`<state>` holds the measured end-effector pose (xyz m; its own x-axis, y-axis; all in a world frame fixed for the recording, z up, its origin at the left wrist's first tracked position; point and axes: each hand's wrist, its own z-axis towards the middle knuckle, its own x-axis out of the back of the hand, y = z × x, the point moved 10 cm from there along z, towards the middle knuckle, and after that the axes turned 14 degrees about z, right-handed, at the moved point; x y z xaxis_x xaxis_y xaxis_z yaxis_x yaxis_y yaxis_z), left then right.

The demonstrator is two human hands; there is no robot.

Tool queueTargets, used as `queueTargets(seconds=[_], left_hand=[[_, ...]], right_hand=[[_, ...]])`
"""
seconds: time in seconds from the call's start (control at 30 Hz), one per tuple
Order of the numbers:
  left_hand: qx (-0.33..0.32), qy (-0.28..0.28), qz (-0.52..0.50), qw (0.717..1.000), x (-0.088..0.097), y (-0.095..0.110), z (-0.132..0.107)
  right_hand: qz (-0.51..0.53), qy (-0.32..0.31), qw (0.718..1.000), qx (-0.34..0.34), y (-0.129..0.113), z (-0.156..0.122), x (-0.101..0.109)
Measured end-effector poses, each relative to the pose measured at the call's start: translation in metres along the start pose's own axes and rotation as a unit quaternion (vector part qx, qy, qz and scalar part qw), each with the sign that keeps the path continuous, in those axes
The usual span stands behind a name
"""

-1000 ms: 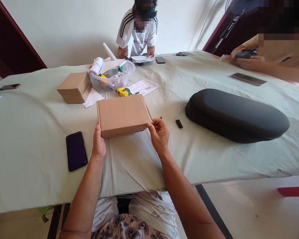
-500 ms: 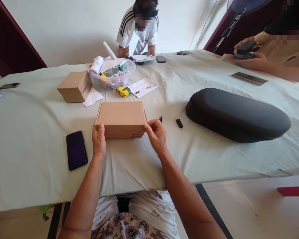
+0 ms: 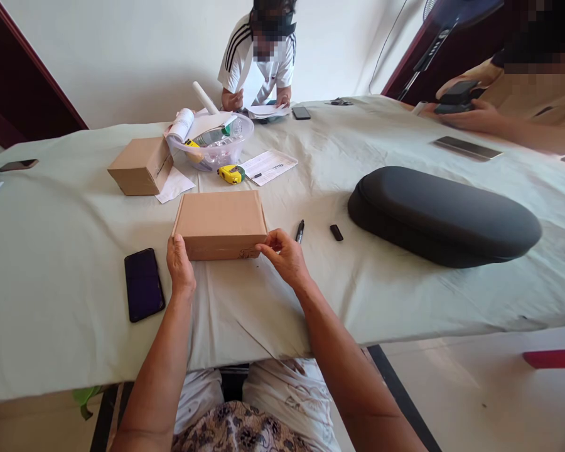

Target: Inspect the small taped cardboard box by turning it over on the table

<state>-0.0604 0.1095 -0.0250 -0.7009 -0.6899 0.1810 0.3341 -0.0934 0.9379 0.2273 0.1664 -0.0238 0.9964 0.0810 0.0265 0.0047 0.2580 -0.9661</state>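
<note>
cardboard box point(image 3: 220, 223) framed by two bare hands!

it sits between my hands, apparently resting on the cloth point(image 3: 245, 307), long side facing the wrists. from my remote seat i judge it light for its size, though what it holds i can't tell. walls look stiff, faces flat; dry card ought to grip well, with little slip, yet squeeze hard mid-panel and i'd expect a dent. end walls and corners, then, are the spots to hold, and that's where i am! left hand point(image 3: 181, 263): gripping the near left corner, thumb up along the edge, most fingers out of my sight. right hand point(image 3: 282, 254): fingers curled, thumb at the near right corner, just beside a dark scribble point(image 3: 247, 253) on the front face; a lighter hold, i'd say, its firmness hard to read. both forearms point(image 3: 162, 361) reach forward and angle inward. just beyond the right knuckles lies a marker point(image 3: 300, 231), with a small black piece point(image 3: 336, 232) farther to their right; outside the left wrist, a phone point(image 3: 144, 284) lies flat.
</note>
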Motion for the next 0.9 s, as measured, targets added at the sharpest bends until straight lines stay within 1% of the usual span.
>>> queueTargets(seconds=[0.1, 0.23, 0.4, 0.57, 0.63, 0.73, 0.9], left_hand=[[0.001, 0.014, -0.010, 1.000, 0.004, -0.004, 0.003], [0.003, 0.025, -0.006, 1.000, 0.006, -0.005, 0.003], [0.008, 0.017, -0.004, 1.000, 0.002, -0.001, 0.000], [0.015, 0.006, -0.002, 1.000, -0.001, 0.002, -0.002], [0.020, 0.001, -0.002, 1.000, -0.002, 0.001, -0.003], [0.024, -0.008, -0.005, 1.000, -0.005, 0.000, -0.003], [0.023, -0.015, -0.012, 1.000, -0.007, -0.003, -0.003]], right_hand=[[-0.037, -0.038, 0.998, -0.029, 0.006, -0.001, -0.008], [-0.086, -0.078, 0.992, -0.039, 0.009, -0.003, -0.015], [-0.118, -0.070, 0.990, -0.044, 0.010, -0.003, -0.011], [-0.177, -0.077, 0.978, -0.084, 0.022, -0.003, -0.007], [-0.216, -0.067, 0.970, -0.091, 0.027, -0.002, -0.003], [-0.260, -0.036, 0.961, -0.090, 0.031, -0.001, 0.007], [-0.298, 0.056, 0.951, -0.059, 0.030, 0.002, 0.032]])
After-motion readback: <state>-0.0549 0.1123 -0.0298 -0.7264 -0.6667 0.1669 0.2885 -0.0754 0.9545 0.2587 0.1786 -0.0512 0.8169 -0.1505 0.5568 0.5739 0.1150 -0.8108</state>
